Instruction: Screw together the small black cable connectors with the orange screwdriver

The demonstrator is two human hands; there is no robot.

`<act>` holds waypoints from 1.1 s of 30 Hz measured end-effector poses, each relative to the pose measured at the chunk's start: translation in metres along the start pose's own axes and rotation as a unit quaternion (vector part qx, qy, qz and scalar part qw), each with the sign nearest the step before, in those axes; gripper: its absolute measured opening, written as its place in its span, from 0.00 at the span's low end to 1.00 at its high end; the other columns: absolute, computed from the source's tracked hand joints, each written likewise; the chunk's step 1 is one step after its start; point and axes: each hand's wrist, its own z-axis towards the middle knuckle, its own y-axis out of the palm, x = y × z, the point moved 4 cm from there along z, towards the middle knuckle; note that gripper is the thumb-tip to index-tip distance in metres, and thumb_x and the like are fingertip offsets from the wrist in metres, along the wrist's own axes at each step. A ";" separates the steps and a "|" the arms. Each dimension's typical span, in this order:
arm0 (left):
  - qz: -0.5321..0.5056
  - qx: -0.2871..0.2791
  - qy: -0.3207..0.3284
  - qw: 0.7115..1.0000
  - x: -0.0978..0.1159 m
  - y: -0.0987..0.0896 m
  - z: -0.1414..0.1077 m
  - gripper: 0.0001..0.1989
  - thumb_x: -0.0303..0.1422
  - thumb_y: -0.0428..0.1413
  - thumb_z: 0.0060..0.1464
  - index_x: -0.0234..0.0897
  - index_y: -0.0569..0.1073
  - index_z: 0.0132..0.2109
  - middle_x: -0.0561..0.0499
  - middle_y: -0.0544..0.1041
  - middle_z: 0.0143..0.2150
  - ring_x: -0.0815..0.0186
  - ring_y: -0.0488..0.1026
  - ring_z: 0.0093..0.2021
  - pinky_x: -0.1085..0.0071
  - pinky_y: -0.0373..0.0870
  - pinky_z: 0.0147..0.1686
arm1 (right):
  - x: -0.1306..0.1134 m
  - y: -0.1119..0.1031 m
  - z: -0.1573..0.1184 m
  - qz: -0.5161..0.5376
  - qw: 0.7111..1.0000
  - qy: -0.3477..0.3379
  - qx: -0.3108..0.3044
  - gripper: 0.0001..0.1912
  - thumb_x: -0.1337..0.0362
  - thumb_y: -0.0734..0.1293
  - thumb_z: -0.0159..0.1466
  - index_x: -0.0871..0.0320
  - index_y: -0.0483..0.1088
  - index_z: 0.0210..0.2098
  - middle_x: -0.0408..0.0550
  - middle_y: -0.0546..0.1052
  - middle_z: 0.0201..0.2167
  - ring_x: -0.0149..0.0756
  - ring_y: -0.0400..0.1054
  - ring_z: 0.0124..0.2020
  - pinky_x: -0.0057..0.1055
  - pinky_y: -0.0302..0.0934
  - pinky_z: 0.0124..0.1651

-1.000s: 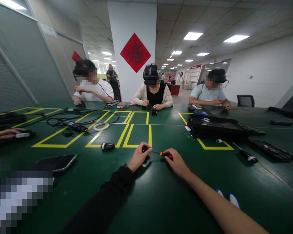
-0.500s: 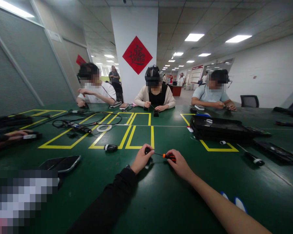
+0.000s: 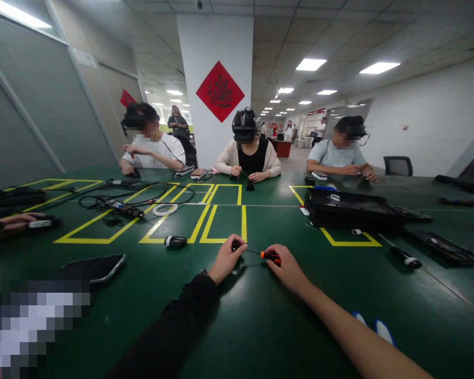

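The handwork is shown under way at the near side of a green table (image 3: 256, 331). A small black part (image 3: 236, 245) is pinched between the thumb and fingers of the left hand (image 3: 226, 260), just short of a yellow-taped outline (image 3: 244, 223). A screwdriver (image 3: 275, 259) is grasped by the handle in the fingers of the right hand (image 3: 286, 267), its shaft directed leftward to the part. The tip is hidden at the left thumb, so contact with the part cannot be confirmed. As judged from this arrangement, the tool is already picked up and aligned, while the part is not yet set down; whether any screw is seated or loosened cannot be told. At the right, a stack of black trays (image 3: 349, 210) is seen, with a white ring (image 3: 334, 198) resting on the uppermost; the remaining contents are too dark to be identified. A flat black tray (image 3: 442, 246) is placed farther right, and small pieces within it are only faintly distinguished. A white-banded black piece (image 3: 176, 241) is situated left of the hands, and another banded tool (image 3: 411, 261) is laid at the right, near the flat tray.
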 end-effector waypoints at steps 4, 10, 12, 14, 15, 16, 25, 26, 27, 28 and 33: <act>0.002 -0.001 0.002 1.000 0.000 0.000 0.001 0.08 0.37 0.52 0.50 0.36 0.66 0.34 0.53 0.69 0.32 0.69 0.65 0.33 0.73 0.61 0.37 | 0.003 0.002 0.002 -0.005 1.000 0.010 0.001 0.11 0.65 0.56 0.62 0.57 0.67 0.39 0.48 0.69 0.38 0.35 0.61 0.42 0.34 0.55 0.47; 0.004 0.003 -0.007 1.000 0.000 -0.001 -0.001 0.09 0.37 0.51 0.50 0.36 0.66 0.34 0.54 0.68 0.31 0.69 0.65 0.33 0.73 0.61 0.36 | -0.002 -0.001 0.001 -0.003 1.000 -0.001 -0.004 0.09 0.66 0.58 0.60 0.57 0.67 0.38 0.47 0.69 0.37 0.35 0.61 0.41 0.33 0.56 0.46; 0.005 0.002 -0.006 1.000 0.001 -0.002 -0.002 0.09 0.37 0.51 0.50 0.36 0.66 0.34 0.54 0.68 0.31 0.69 0.65 0.32 0.73 0.61 0.36 | -0.003 -0.001 0.000 0.007 1.000 0.000 -0.005 0.09 0.66 0.60 0.59 0.56 0.67 0.39 0.47 0.69 0.39 0.35 0.61 0.41 0.33 0.56 0.46; 0.004 0.005 -0.005 1.000 0.001 -0.002 -0.003 0.08 0.37 0.51 0.50 0.36 0.66 0.34 0.54 0.68 0.30 0.69 0.65 0.32 0.73 0.61 0.35 | -0.002 0.000 -0.001 0.015 1.000 0.007 -0.007 0.11 0.66 0.60 0.58 0.56 0.66 0.41 0.47 0.69 0.40 0.35 0.62 0.42 0.33 0.56 0.46; 0.004 0.006 -0.005 1.000 0.001 -0.002 -0.003 0.08 0.37 0.51 0.50 0.36 0.66 0.34 0.54 0.68 0.30 0.69 0.65 0.32 0.73 0.61 0.35 | -0.001 0.001 0.000 0.016 1.000 0.011 -0.008 0.11 0.65 0.60 0.59 0.56 0.66 0.42 0.47 0.69 0.40 0.35 0.62 0.42 0.34 0.56 0.46; 0.005 0.009 -0.005 1.000 0.001 -0.002 -0.003 0.08 0.37 0.51 0.50 0.36 0.66 0.34 0.54 0.68 0.30 0.69 0.65 0.32 0.73 0.61 0.35 | 0.000 0.002 0.000 0.014 1.000 0.012 -0.010 0.11 0.65 0.58 0.60 0.56 0.66 0.42 0.47 0.69 0.40 0.35 0.62 0.42 0.34 0.56 0.47; 0.006 0.017 -0.013 1.000 -0.002 -0.002 -0.002 0.07 0.36 0.52 0.49 0.36 0.66 0.34 0.54 0.69 0.30 0.69 0.66 0.32 0.73 0.61 0.36 | -0.003 0.001 0.000 -0.007 1.000 -0.015 -0.005 0.08 0.66 0.60 0.59 0.57 0.66 0.38 0.47 0.69 0.37 0.35 0.61 0.41 0.33 0.56 0.45; 0.006 0.016 -0.010 1.000 -0.002 -0.001 -0.002 0.07 0.36 0.52 0.49 0.36 0.66 0.34 0.53 0.69 0.31 0.69 0.65 0.33 0.73 0.61 0.36 | -0.003 0.001 0.000 -0.006 1.000 -0.013 -0.006 0.09 0.66 0.61 0.58 0.57 0.66 0.39 0.47 0.69 0.38 0.35 0.61 0.41 0.33 0.56 0.45; 0.007 0.014 -0.007 1.000 -0.002 -0.001 -0.002 0.07 0.35 0.51 0.49 0.36 0.66 0.34 0.53 0.69 0.31 0.69 0.65 0.33 0.72 0.61 0.36 | -0.003 0.001 0.000 -0.006 1.000 -0.010 -0.008 0.09 0.65 0.61 0.58 0.57 0.66 0.39 0.47 0.69 0.38 0.35 0.61 0.41 0.33 0.56 0.45; 0.008 0.014 -0.006 1.000 -0.001 -0.002 -0.002 0.07 0.35 0.51 0.49 0.36 0.66 0.34 0.53 0.69 0.31 0.69 0.65 0.33 0.72 0.61 0.37 | -0.003 0.002 0.000 -0.005 1.000 -0.006 -0.011 0.10 0.65 0.60 0.59 0.57 0.66 0.40 0.47 0.69 0.39 0.35 0.61 0.42 0.33 0.56 0.46; 0.012 0.016 -0.013 1.000 0.000 -0.002 -0.003 0.07 0.36 0.52 0.49 0.36 0.67 0.34 0.53 0.69 0.31 0.68 0.65 0.33 0.71 0.61 0.37 | -0.004 0.002 0.000 -0.010 1.000 -0.009 -0.016 0.12 0.66 0.54 0.62 0.58 0.68 0.37 0.48 0.69 0.37 0.35 0.61 0.42 0.34 0.55 0.47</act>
